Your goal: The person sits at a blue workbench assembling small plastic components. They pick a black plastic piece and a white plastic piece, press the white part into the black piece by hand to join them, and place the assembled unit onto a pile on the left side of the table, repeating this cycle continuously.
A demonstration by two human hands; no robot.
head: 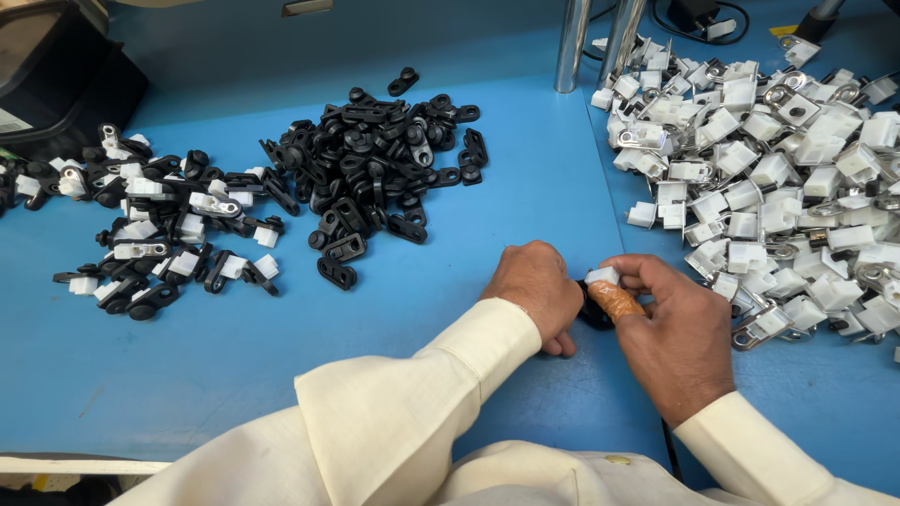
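Blue table [450, 356]: small joined pile [159, 234] far left, big black pile [375, 159] and white pile [778, 178] remain; left hand [534, 290] and right hand [670, 328] pinch white clip [603, 275] onto black piece [592, 314].

I have a single view, from the head-worn camera. It sits above the near edge of the blue worktop [487, 206] and looks forward and steeply down across it. The view is close: both cream sleeves enter from the bottom edge, and the left hand [536, 289] and right hand [670, 323] sit just below frame centre. The frame reaches across to the black-part pile [375, 159] at centre top, the mixed pile [159, 234] at left and the white-part pile [778, 178] at right. There is no second view to overlap with.
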